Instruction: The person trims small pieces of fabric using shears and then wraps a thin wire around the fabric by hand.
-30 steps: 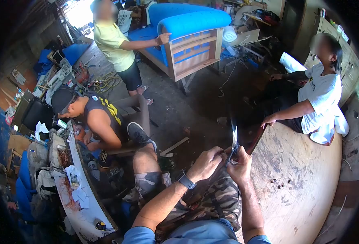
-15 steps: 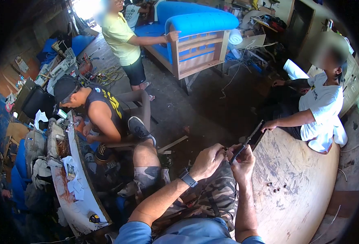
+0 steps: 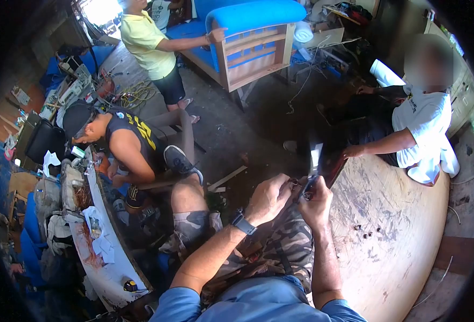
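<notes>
Both of my hands meet above my lap, just beside the desk (image 3: 403, 214). My right hand (image 3: 316, 204) is closed around the handles of the scissors (image 3: 314, 163), whose blurred blades point away from me. My left hand (image 3: 270, 197) pinches a small dark piece (image 3: 295, 182) near them. Several dark bits (image 3: 365, 235) lie on the desk, and a person in a white shirt (image 3: 423, 121) rests a hand on its edge.

Dim interior, white glare from the upper-left opening, fisheye curvature, black corners, motion-blurred scissor blades (image 3: 316, 156)
</notes>
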`<state>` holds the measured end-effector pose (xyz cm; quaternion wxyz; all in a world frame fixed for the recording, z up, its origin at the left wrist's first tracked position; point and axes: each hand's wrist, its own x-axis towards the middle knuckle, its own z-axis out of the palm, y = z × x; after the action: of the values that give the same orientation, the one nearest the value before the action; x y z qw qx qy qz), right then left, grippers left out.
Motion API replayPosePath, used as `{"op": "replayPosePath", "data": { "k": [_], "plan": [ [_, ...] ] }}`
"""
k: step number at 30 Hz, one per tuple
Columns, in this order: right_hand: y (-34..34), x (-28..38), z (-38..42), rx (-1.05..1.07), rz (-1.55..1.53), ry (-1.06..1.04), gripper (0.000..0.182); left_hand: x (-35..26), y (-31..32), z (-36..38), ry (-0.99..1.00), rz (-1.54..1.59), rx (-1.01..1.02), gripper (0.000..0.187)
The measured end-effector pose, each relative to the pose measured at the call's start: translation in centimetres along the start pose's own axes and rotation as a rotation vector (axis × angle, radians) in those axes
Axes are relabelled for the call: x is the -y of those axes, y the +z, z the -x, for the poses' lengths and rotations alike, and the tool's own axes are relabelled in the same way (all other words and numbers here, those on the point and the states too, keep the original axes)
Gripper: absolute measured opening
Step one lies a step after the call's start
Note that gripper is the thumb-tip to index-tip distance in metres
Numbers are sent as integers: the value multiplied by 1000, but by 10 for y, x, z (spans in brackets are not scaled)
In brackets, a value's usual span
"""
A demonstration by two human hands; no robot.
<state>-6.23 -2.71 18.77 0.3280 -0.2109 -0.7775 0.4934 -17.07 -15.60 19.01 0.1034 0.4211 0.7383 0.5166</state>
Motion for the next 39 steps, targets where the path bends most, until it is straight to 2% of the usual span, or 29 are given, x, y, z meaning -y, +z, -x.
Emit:
{"op": "replayPosePath", "data": {
  "k": [1, 3, 5, 7, 9, 10, 11, 13, 14, 15, 17, 19, 20, 23, 24, 25, 27, 28, 30, 32, 39],
  "plan": [
    [0, -1, -1, -14, -139, 87, 18, -1, -1, -1, -29, 48, 26, 16],
    [-4, -3, -12, -12, -608, 158, 20, 2, -1, 0, -36, 205, 59, 25],
    [-4, 7, -14, -52, -659, 247, 24, -1, -2, -4, -86, 309, 106, 30],
    [-8, 3, -15, -25, -735, 276, 25, -7, 0, -4, -95, 419, 58, 35],
    [-6, -12, -17, -49, -767, 165, 26, -7, -4, -2, -136, 361, 92, 35],
    [-8, -8, -18, -54, -754, 173, 26, -3, -3, -2, -107, 316, 58, 33],
    [-11, -10, -19, -71, -727, 161, 26, 10, 0, -4, 31, 286, -9, 29],
    [-11, -14, -22, -95, -682, 137, 25, 0, -3, -6, -43, 514, -66, 26],
    [-10, -13, -20, -92, -661, 154, 23, -2, -6, -8, -12, 566, -117, 22],
    [-9, -12, -19, -70, -632, 154, 23, -7, -11, -11, -80, 631, -141, 21],
    [-3, -10, -15, -23, -577, 158, 22, -5, -8, -12, -162, 1193, -213, 23],
    [4, -7, -13, -14, -582, 159, 21, 6, -12, -14, -233, 1405, -269, 25],
    [5, -2, -13, -11, -580, 163, 21, 27, -17, -12, -202, 1451, -185, 16],
    [11, 11, -8, 33, -558, 176, 20, 2, -20, -17, -380, 940, -297, 12],
    [13, 16, -8, 55, -548, 178, 20, 0, -13, -16, -180, 569, -282, 32],
    [12, 20, -9, 70, -476, 152, 19, 0, -9, -15, 52, 404, -271, 37],
    [5, 26, -13, 99, -326, 98, 18, 0, -13, -9, 24, 294, -62, 33],
    [1, 25, -14, 131, -246, 80, 19, -3, -15, -9, 55, 210, -41, 26],
    [-10, 26, -17, 194, -79, 45, 23, 3, -23, -8, -45, 216, 123, 27],
    [-18, 37, -22, 171, -155, 43, 18, 7, -24, -7, -80, 301, 224, 34],
    [-24, 21, -41, 206, -542, 77, 25, -17, -23, -6, -50, 338, 198, 34]
  ]
}}
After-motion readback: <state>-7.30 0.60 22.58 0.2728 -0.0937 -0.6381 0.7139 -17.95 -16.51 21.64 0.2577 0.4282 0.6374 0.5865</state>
